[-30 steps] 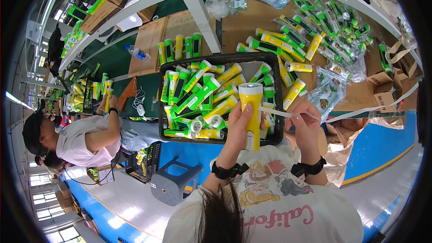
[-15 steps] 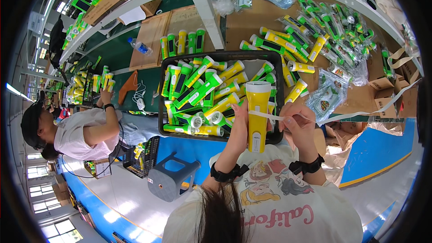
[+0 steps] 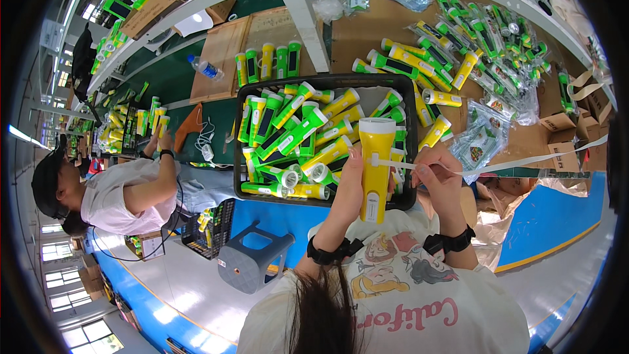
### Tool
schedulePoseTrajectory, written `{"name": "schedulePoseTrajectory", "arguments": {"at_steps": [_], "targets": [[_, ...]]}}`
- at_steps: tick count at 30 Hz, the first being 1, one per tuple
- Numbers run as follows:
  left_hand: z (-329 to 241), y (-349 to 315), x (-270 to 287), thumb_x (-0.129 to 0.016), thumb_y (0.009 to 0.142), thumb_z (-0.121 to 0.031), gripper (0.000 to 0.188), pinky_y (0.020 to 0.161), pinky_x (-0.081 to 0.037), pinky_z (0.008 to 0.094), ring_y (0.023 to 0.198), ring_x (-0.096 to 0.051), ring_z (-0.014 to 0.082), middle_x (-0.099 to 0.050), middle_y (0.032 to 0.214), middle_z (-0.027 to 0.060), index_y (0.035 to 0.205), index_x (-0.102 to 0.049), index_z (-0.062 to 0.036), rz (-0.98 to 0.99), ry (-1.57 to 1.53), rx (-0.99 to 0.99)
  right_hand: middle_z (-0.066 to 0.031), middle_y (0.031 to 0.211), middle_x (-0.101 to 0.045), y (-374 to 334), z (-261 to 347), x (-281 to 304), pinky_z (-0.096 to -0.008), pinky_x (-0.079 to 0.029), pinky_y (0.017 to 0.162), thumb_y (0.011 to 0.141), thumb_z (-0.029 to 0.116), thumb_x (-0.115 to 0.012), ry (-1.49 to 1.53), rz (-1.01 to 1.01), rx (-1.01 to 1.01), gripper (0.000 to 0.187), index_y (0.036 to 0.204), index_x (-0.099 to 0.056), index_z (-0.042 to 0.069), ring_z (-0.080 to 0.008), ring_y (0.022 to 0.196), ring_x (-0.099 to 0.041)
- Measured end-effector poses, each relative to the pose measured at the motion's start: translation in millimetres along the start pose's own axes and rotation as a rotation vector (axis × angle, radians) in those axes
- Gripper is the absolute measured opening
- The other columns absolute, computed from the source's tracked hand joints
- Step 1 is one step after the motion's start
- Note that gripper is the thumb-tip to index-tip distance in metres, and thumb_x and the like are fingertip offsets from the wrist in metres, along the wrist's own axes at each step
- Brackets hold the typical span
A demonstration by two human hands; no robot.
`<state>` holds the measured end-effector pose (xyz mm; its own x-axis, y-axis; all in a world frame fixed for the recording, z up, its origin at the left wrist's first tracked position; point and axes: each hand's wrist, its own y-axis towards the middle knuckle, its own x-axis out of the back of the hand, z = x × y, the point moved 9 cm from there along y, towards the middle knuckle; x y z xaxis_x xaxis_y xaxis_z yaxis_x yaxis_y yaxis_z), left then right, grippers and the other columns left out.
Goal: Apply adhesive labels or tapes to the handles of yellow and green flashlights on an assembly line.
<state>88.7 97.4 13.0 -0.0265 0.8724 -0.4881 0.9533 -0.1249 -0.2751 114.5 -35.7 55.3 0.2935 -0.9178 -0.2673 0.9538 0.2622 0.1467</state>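
A yellow flashlight [image 3: 375, 187] with a white head stands upright in front of me, lens end up. My left hand [image 3: 350, 180] is closed round its left side; some of the fingers are hidden behind the body. A thin white strip [image 3: 524, 162] crosses to the flashlight's upper body from the right. My right hand [image 3: 438, 177] pinches that strip between thumb and finger, just right of the flashlight. Behind both hands, a black crate [image 3: 347, 79] holds many green and yellow flashlights [image 3: 293, 134].
Bagged flashlights [image 3: 491, 33] and clear plastic bags [image 3: 481, 137] lie on the brown worktop at the right. Loose flashlights [image 3: 406, 59] lie behind the crate. A grey post [image 3: 298, 19] rises there. At the left, a co-worker [image 3: 131, 190] sits beyond a grey stool [image 3: 252, 259].
The strip's end has shifted right across the flashlight's front, from its left edge to about the middle. My right hand keeps its pinch; the left hand and flashlight have barely moved.
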Motion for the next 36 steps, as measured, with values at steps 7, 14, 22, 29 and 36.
{"name": "schedulePoseTrajectory", "arguments": {"at_steps": [7,14,22,29,36], "targets": [[-7,3,-6,-0.029,0.097,-0.034,0.037,0.060,-0.050,0.0307,0.066,-0.058,0.0166,-0.057,0.086,0.0097,0.120,-0.037,-0.0072,0.029,0.016,-0.022,-0.0043,0.075,-0.052,3,0,5,-0.0208,-0.043,0.056,0.085,0.001,-0.056,0.046,-0.048,-0.003,0.004,0.081,-0.053,0.000,-0.0090,0.063,-0.052],[-16,2,-16,-0.044,0.092,-0.012,0.025,0.053,-0.049,0.0265,0.059,-0.057,0.0134,-0.055,0.082,0.0081,0.114,-0.036,-0.0052,0.049,-0.045,-0.056,-0.0023,0.069,-0.054,6,-3,11,-0.0199,-0.042,0.055,0.085,0.003,-0.058,-0.055,-0.117,-0.113,0.005,0.081,-0.054,0.002,-0.0077,0.060,-0.051],[7,34,-19,-0.052,0.088,-0.014,0.037,0.053,-0.046,0.0267,0.061,-0.056,0.0141,-0.056,0.086,0.0102,0.119,-0.036,-0.0009,0.004,0.288,-0.126,-0.0065,0.064,-0.053,3,57,-27,-0.0292,-0.038,0.048,0.070,0.000,-0.065,-1.021,0.163,0.392,0.010,0.072,-0.056,0.003,-0.0195,0.054,-0.051],[44,108,-84,-0.057,0.084,-0.019,0.042,0.060,-0.047,0.0324,0.067,-0.059,0.0216,-0.058,0.091,0.0149,0.115,-0.039,0.0035,0.133,0.335,-0.084,-0.0067,0.060,-0.049,8,68,28,-0.0348,-0.034,0.046,0.063,0.001,-0.067,-1.189,0.107,0.374,0.014,0.071,-0.056,0.004,-0.0244,0.052,-0.047],[145,263,-69,-0.063,0.080,-0.025,0.039,0.045,-0.050,0.0298,0.051,-0.058,0.0178,-0.056,0.076,0.0106,0.101,-0.044,0.0013,-0.110,0.064,0.152,-0.0065,0.060,-0.050,24,40,71,-0.0278,-0.038,0.050,0.070,-0.001,-0.064,-0.896,0.060,0.046,0.011,0.069,-0.053,0.000,-0.0193,0.052,-0.049]]}}
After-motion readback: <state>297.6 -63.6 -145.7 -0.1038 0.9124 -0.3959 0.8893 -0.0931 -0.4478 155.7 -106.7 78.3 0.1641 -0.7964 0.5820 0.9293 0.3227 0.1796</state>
